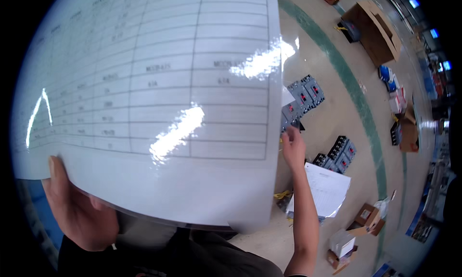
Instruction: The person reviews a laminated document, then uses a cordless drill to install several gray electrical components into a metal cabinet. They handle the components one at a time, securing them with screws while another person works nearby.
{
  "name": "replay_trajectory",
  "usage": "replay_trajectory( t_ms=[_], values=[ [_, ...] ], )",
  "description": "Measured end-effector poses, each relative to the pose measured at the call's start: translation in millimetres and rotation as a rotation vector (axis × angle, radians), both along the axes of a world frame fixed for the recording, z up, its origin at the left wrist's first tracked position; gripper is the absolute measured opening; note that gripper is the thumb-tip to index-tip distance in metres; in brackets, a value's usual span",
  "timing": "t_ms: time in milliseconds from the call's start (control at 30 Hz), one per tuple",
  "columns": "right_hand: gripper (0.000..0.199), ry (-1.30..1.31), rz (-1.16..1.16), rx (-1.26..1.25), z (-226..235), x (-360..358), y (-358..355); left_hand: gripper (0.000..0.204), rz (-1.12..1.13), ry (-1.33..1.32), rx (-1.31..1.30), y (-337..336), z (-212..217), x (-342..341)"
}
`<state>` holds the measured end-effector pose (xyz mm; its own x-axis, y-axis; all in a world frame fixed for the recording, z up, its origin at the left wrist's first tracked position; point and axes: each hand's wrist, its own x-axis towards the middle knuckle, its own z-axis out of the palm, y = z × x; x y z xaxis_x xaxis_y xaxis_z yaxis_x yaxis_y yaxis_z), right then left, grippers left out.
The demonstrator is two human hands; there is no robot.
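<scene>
Printed sheet (pixel 163 108) held up close, right hand (pixel 294 149) down by the grey breakers (pixel 304 98)

The sheet fills most of the view on the left and centre, raised well above the floor (pixel 322 50). It's white with a bluish cast, ruled into a table of thin dark lines, with small dark print in some of the cells. Much of that print is blurred. The face is glossy: bright patches of glare streak across the middle and the right edge, and a thinner streak bends down near the left. Below the ruled rows runs a broad blank margin.

The left hand (pixel 86 219) has it by the lower left edge, thumb pressed on the front and the other fingers tucked mostly behind, gripping it.

The right hand reaches past the sheet's right edge, its fingers bunched at the near end of the breakers; I can't tell whether they grasp one or only touch it. These breakers are blocky and grey, with small red marks on their faces, set close together on the floor and partly hidden by the sheet.

Nearer the person, a second group of breakers (pixel 342 154) sits just beyond a smaller paper (pixel 325 188). Farther right, a green stripe (pixel 358 91) curves along the floor, and an open cardboard box (pixel 373 33) stands past it.
</scene>
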<state>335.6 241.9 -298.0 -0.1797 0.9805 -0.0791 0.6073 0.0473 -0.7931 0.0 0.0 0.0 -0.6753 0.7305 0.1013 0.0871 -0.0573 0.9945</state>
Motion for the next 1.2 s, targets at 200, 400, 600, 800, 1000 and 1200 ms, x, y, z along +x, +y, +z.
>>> replay_trajectory(
  t_ms=[200,400,600,800,1000,1200],
  values=[
    [0.037,-0.229,0.016,0.072,-3.3,-6.0,90.4,0.065,-0.071,1.201,-0.42,-8.9,15.7,-15.8],
    [0.056,-0.385,-0.064,0.178,-36.4,-18.4,122.0,0.061,0.153,0.716,-0.332,-1.0,18.8,-18.1],
    [0.057,-0.382,-0.101,0.123,-59.2,-20.0,135.4,0.042,0.14,-0.333,0.006,36.1,27.0,-19.3],
    [0.051,-0.363,-0.087,0.109,-50.2,-25.2,132.6,0.041,0.159,-0.164,0.087,40.1,19.5,-16.4],
    [0.049,-0.409,-0.095,0.172,-51.7,-27.5,128.7,0.04,0.19,-0.173,0.098,39.3,16.3,-10.8],
    [0.049,-0.383,-0.105,0.135,-58.1,-25.6,130.3,0.038,0.209,-0.18,0.106,37.7,14.6,-6.7]
  ],
)
